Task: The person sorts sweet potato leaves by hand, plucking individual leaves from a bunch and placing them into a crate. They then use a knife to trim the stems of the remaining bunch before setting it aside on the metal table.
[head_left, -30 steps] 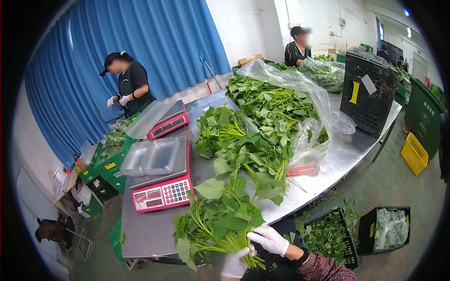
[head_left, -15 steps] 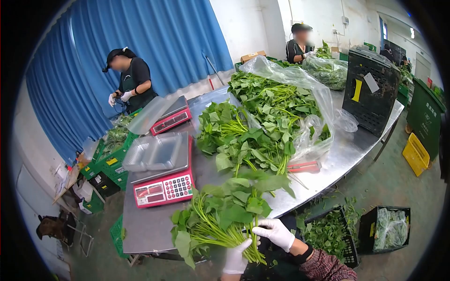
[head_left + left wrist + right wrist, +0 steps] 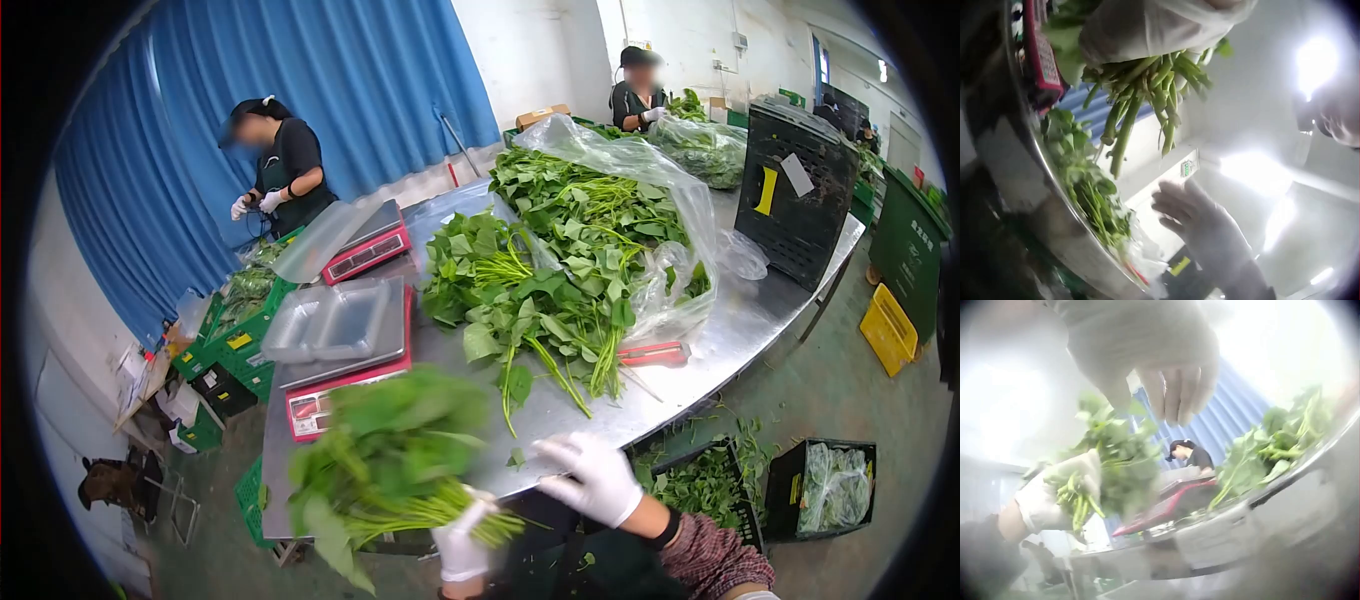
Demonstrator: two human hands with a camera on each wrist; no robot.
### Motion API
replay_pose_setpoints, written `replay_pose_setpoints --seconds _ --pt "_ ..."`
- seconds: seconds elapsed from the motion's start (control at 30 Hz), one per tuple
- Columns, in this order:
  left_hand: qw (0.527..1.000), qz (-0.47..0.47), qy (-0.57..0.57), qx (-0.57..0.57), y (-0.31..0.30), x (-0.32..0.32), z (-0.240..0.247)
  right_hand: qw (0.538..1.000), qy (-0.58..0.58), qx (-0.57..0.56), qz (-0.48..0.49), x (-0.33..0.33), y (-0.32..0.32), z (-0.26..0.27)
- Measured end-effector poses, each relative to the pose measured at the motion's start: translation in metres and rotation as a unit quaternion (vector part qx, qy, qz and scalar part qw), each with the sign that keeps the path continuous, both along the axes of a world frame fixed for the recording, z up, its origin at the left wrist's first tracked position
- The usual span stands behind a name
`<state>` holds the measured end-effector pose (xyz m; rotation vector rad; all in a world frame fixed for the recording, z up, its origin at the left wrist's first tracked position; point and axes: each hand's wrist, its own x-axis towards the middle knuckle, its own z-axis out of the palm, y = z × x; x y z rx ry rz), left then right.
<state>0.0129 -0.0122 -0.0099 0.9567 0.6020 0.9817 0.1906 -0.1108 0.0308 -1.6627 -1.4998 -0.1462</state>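
Observation:
A bunch of leafy green stems (image 3: 395, 450), blurred in the head view, is gripped by my gloved left hand (image 3: 463, 542) near the table's front edge. The left wrist view shows that glove (image 3: 1160, 28) wrapped round the stems (image 3: 1125, 119), cut ends hanging out below. My gloved right hand (image 3: 598, 480) is apart from the bunch, to its right, fingers extended and holding nothing. In the right wrist view the right hand (image 3: 1154, 356) is above, with the bunch (image 3: 1119, 462) lower left. Loose stems lie on the table, beside the heap of greens (image 3: 580, 230) in a clear bag.
Clear trays (image 3: 325, 322) sit on a red scale (image 3: 300, 405) at the left, a second scale (image 3: 368, 250) behind. A red-handled tool (image 3: 655, 355) and black crate (image 3: 795, 195) are at the right. Crates with greens (image 3: 700, 490) stand on the floor. Two people work beyond.
My left hand has carried the bunch left, partly in front of the scale. My right hand has come off the stems and its fingers have spread.

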Motion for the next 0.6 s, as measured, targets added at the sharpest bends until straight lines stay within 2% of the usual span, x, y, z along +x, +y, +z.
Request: replay_pose_setpoints --seconds 0.03,0.1,0.13,0.2,0.23,0.3,0.37,0.43,0.47,0.5,0.53,0.57,0.6 --pt "0.997 0.068 -0.022 0.007 0.009 -0.002 0.001 0.999 -0.009 -0.034 -0.027 0.014 -0.004 -0.002" --pt "0.990 0.102 -0.100 -0.007 0.021 -0.005 0.006 0.989 -0.070 -0.034 -0.124 0.041 0.004 -0.021" --pt "0.989 0.103 -0.102 -0.006 0.025 -0.008 0.004 0.986 -0.063 -0.056 -0.142 0.056 0.010 -0.034" --pt "0.974 -0.009 -0.203 -0.098 0.031 -0.014 -0.006 0.978 -0.062 -0.081 -0.183 0.073 0.026 -0.043" --pt "0.974 -0.009 -0.206 -0.096 0.031 -0.015 -0.011 0.978 -0.064 -0.078 -0.183 0.077 0.032 -0.048" --pt "0.964 -0.045 -0.209 -0.157 0.030 -0.015 -0.017 0.940 -0.148 -0.200 -0.234 0.084 0.044 -0.058" --pt "0.973 -0.026 -0.179 -0.143 0.029 -0.010 -0.021 0.935 -0.151 -0.210 -0.244 0.084 0.047 -0.063" --pt "0.986 0.050 -0.093 -0.129 0.025 -0.004 -0.011 0.955 0.050 -0.218 -0.195 0.081 0.044 -0.054" --pt "0.987 0.047 -0.085 -0.127 0.024 -0.003 -0.012 0.952 0.194 -0.193 -0.139 0.081 0.038 -0.050" --pt "0.989 0.044 -0.070 -0.123 0.024 -0.001 -0.016 0.952 0.194 -0.195 -0.136 0.074 0.032 -0.042" --pt "0.990 0.048 -0.039 -0.126 0.021 0.004 -0.019 0.903 0.403 -0.141 -0.050 0.066 0.024 -0.034" --pt "0.990 0.051 -0.008 -0.130 0.016 0.011 -0.021 0.802 0.591 -0.080 0.037 0.058 0.015 -0.027" --pt "0.992 0.050 0.034 -0.107 0.008 0.019 -0.019 0.809 0.581 -0.084 0.033 0.042 0.011 -0.025"
